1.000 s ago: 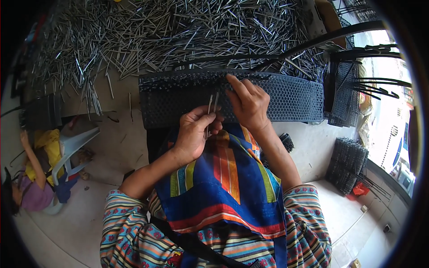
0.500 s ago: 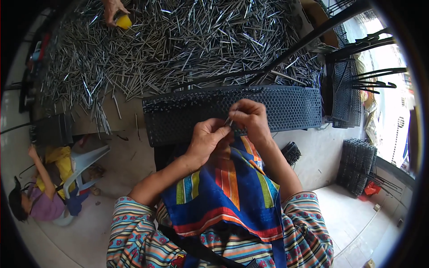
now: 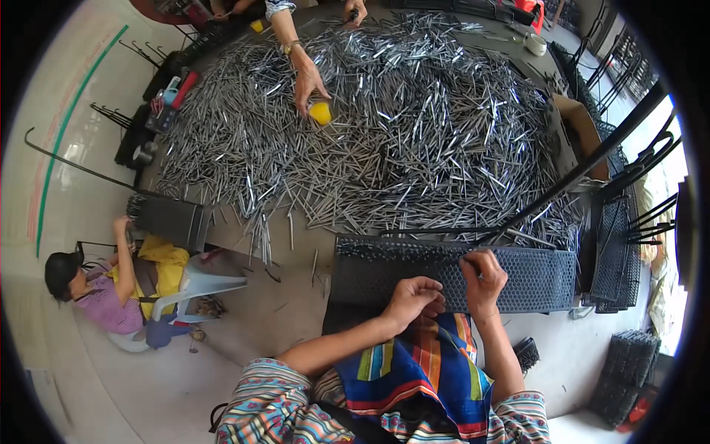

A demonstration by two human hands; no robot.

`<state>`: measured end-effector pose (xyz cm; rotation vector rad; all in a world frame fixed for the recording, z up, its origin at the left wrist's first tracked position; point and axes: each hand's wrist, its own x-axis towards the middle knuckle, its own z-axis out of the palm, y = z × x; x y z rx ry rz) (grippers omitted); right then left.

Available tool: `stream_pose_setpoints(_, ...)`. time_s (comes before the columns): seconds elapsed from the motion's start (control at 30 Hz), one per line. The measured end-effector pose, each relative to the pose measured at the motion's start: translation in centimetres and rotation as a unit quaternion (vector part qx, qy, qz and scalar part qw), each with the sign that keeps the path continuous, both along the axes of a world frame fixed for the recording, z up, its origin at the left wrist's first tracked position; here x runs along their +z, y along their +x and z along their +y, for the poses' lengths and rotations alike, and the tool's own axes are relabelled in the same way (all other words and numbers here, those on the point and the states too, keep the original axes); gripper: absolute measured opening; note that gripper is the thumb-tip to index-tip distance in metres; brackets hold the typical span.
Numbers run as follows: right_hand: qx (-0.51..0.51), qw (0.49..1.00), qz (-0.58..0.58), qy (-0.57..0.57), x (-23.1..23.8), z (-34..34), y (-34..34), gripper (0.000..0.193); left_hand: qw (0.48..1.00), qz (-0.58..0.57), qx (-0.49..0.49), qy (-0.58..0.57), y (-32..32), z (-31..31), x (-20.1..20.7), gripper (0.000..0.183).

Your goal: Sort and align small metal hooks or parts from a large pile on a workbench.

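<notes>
A long black perforated panel (image 3: 518, 277) lies across in front of me, full of small round holes. Small metal ends line the upper left part of it. Over its lower edge is my left hand (image 3: 416, 302), fingers curled with thumb against them; whatever they hold is hidden. My right hand (image 3: 484, 281) is over the panel, right of the left hand, its fingertips pinched together. Anything between those fingertips is too small to make out. Beyond the panel spreads a large heap of thin, shiny metal strips (image 3: 384, 140).
Across the heap, another person's hand (image 3: 309, 83) is at a yellow cup (image 3: 320, 113). At left a seated person (image 3: 118, 300) handles a black panel (image 3: 174, 220). A black rod (image 3: 584, 166) slants over the right side, near a cardboard box (image 3: 580, 129). Stacked panels (image 3: 625, 370) stand lower right.
My view has lifted and swung left, showing more of the table. My hands, close together before, have parted; the right is now over the panel. The other person's hand remains by the yellow cup.
</notes>
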<state>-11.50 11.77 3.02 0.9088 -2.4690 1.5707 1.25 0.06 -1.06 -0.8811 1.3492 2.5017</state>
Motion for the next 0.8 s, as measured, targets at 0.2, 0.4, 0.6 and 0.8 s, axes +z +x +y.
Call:
stream_pose_setpoints(0.2, -0.049, 0.998, 0.033, -0.026, 1.2, 0.8, 0.5, 0.011, 0.998, 0.039, -0.044, 0.034, 0.3, -0.2, -0.4, 0.015)
stream_pose_setpoints(0.4, -0.06, 0.997, 0.029, -0.049, 1.6, 0.5, -0.6, 0.009, 0.998, 0.047, -0.024, 0.042, -0.2, -1.4, -0.1, 0.017)
stream_pose_setpoints(0.6, -0.064, 0.996, 0.008, -0.068, -1.1, 0.9, -0.6, 0.012, 0.999, 0.04, -0.035, -0.008, -0.5, -0.6, -0.5, 0.019)
stream_pose_setpoints(0.8, -0.046, 0.996, 0.006, -0.082, -1.4, 1.0, -0.3, 0.013, 0.999, 0.032, -0.039, -0.019, 0.0, -0.3, -0.1, 0.02)
